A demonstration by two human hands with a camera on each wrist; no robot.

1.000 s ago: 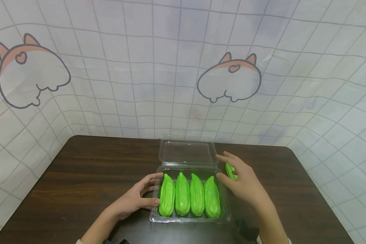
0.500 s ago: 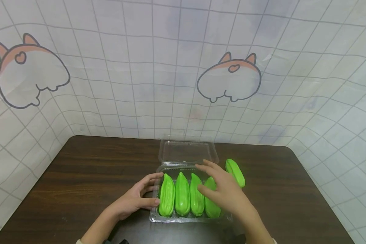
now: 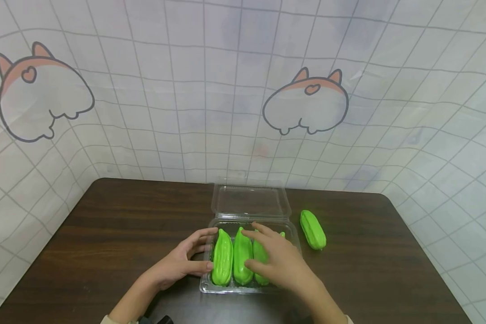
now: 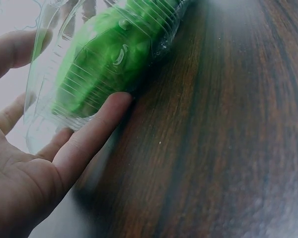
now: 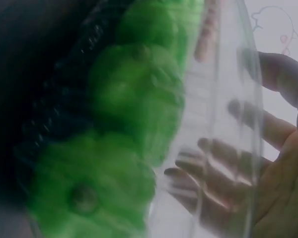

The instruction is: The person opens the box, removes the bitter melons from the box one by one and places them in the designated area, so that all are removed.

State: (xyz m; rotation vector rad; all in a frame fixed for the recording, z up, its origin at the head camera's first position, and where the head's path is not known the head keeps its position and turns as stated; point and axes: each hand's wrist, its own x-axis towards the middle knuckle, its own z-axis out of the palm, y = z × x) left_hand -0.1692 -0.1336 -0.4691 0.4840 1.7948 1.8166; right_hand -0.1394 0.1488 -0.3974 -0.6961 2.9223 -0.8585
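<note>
A clear plastic clamshell box (image 3: 231, 290) holds several bright green, ribbed, elongated vegetables (image 3: 222, 258) side by side. My left hand (image 3: 176, 263) rests at the box's left side; in the left wrist view an extended finger (image 4: 97, 129) touches the clear wall. Over the right half of the box hovers my right hand (image 3: 285, 263), fingers spread and loosely bent, with nothing held. It covers most of the rightmost vegetable and part of the one beside it. The right wrist view, blurred, shows the fingers (image 5: 223, 168) through the clear plastic, apart from the green vegetables (image 5: 134, 94).
The box's clear lid (image 3: 249, 201) stands open behind it, towards the wall. One more green vegetable (image 3: 313, 230) lies loose on the dark wooden table (image 3: 117, 225), right of the box. A white gridded cloth (image 3: 178, 90) hangs around the table's back and sides.
My right hand has moved left from the box's right edge to over the vegetables, uncovering the loose one on the table. My left hand has stayed at the box's left side.
</note>
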